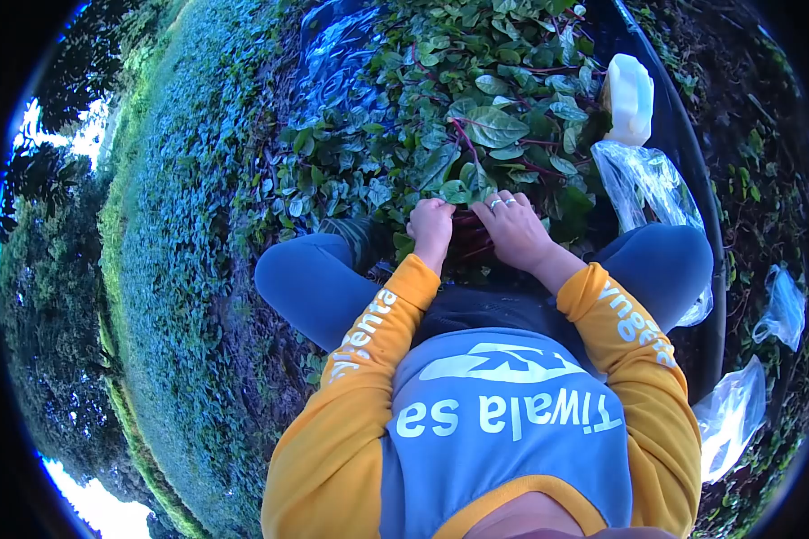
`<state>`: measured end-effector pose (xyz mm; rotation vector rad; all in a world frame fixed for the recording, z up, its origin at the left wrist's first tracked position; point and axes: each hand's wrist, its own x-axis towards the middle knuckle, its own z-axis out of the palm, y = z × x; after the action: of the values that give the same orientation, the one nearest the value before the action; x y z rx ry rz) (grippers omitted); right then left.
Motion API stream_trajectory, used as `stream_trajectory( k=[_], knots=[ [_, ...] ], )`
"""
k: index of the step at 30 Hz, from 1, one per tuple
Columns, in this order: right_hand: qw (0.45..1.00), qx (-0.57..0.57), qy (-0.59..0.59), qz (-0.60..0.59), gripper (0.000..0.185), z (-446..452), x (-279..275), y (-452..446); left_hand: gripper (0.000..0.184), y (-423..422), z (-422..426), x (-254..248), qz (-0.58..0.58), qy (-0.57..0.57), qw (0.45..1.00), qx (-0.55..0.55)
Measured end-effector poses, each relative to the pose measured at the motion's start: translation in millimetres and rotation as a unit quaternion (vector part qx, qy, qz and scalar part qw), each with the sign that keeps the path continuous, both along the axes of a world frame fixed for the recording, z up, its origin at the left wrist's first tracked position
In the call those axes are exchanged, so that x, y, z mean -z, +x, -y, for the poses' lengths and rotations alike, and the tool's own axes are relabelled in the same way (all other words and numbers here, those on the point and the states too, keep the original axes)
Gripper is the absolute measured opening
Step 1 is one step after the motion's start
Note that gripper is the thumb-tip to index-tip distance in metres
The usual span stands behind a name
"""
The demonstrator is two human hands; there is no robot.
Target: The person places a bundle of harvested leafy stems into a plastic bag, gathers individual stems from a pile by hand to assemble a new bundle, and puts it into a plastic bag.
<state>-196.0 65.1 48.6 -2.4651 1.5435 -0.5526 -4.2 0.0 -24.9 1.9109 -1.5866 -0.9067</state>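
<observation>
Leafy ground (189, 180) upper L; frame ctr, L hand (431, 224) fisted, pinching smooth green leaf (457, 191); R hand (514, 229) beside, knuckles up, over slim red stems (470, 237), grip unclear.

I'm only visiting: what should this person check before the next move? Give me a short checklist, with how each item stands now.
1. Left hand at the greens: ok, fingertips by a small leaf.
2. Right hand at the reddish stems: ok.
3. Firm hold: cannot tell, fingers hide it.
4. Cuffs off the hands: ok, wrists bare.
5. Contents of the white container: cannot tell.
6. Loose plastic bag put away: not ok, lying outside.
</observation>
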Motion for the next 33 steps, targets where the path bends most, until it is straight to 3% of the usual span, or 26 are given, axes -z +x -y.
stream_trajectory(
  k=[2, 4, 5, 8, 9, 10, 11, 13, 15, 17, 19, 21, 22, 23, 24, 26, 27, 28, 30, 33],
  knots=[
    [1.000, -0.001, -0.001, 0.003, 0.042, 0, 0, 0, 0.011, 8, 6, 17, 0.021, -0.047, 0.998, -0.022],
    [1.000, -0.002, 0.005, -0.003, 0.039, 0, 1, 0, 0.024, 32, 25, 43, -0.090, 0.023, 0.993, -0.068],
    [1.000, -0.002, 0.005, -0.003, 0.039, 0, 2, 0, 0.011, 18, 16, -7, -0.307, 0.064, 0.944, -0.102],
    [0.999, 0.000, 0.039, -0.008, 0.055, 1, 0, 1, 0.012, 18, 13, -11, -0.303, 0.064, 0.948, -0.074],
    [0.999, -0.001, 0.040, -0.010, 0.054, 1, -1, 1, 0.012, 15, 11, -6, -0.090, -0.017, 0.995, -0.043],
    [0.999, -0.002, 0.042, -0.015, 0.054, 1, -2, 0, 0.014, 13, 10, -2, 0.126, -0.097, 0.987, -0.010],
    [0.999, 0.001, 0.042, -0.015, 0.054, 2, -1, -1, 0.014, 8, 5, -13, 0.126, -0.097, 0.987, -0.007],
    [0.999, -0.002, 0.020, -0.027, 0.038, 1, 0, -1, 0.010, 0, -5, -35, 0.281, -0.216, 0.929, 0.108],
    [0.999, -0.005, 0.026, -0.033, 0.038, 0, -1, -1, 0.007, 1, -6, -36, 0.276, -0.220, 0.928, 0.119],
    [0.999, -0.007, 0.029, -0.040, 0.038, 1, -2, -2, 0.010, 3, 1, -21, 0.264, -0.177, 0.945, 0.072],
    [0.998, -0.022, 0.042, -0.047, 0.039, -3, -1, -1, 0.010, 23, 21, -4, 0.207, -0.222, 0.953, 0.008],
    [0.998, -0.021, 0.046, -0.044, 0.040, -5, 2, -2, 0.016, 48, 38, -29, 0.017, -0.115, 0.987, -0.113],
    [0.998, -0.020, 0.049, -0.040, 0.041, -5, 3, -3, 0.026, 65, 56, -25, -0.201, -0.170, 0.943, -0.203],
    [0.998, -0.020, 0.051, -0.040, 0.041, -7, 3, -3, 0.039, 80, 66, -34, -0.174, -0.235, 0.925, -0.243],
    [0.998, -0.015, 0.050, -0.045, 0.041, -8, 2, -4, 0.040, 90, 71, -39, -0.138, -0.264, 0.912, -0.281],
    [0.998, -0.013, 0.042, -0.044, 0.041, -1, 1, -1, 0.038, 96, 65, -65, -0.078, -0.223, 0.961, -0.143],
    [0.998, -0.008, 0.044, -0.045, 0.041, -1, 2, -2, 0.035, 88, 46, -82, -0.055, -0.135, 0.989, 0.038],
    [0.998, -0.003, 0.046, -0.048, 0.041, -1, 3, -3, 0.024, 70, 29, -84, -0.086, -0.124, 0.979, 0.134],
    [0.998, -0.001, 0.041, -0.040, 0.041, -1, 4, -3, 0.034, 44, -2, -101, 0.088, -0.248, 0.892, 0.367],
    [0.999, 0.003, 0.042, -0.035, 0.046, 1, 1, -3, 0.031, 30, -27, -88, 0.136, -0.134, 0.919, 0.346]
  ],
)
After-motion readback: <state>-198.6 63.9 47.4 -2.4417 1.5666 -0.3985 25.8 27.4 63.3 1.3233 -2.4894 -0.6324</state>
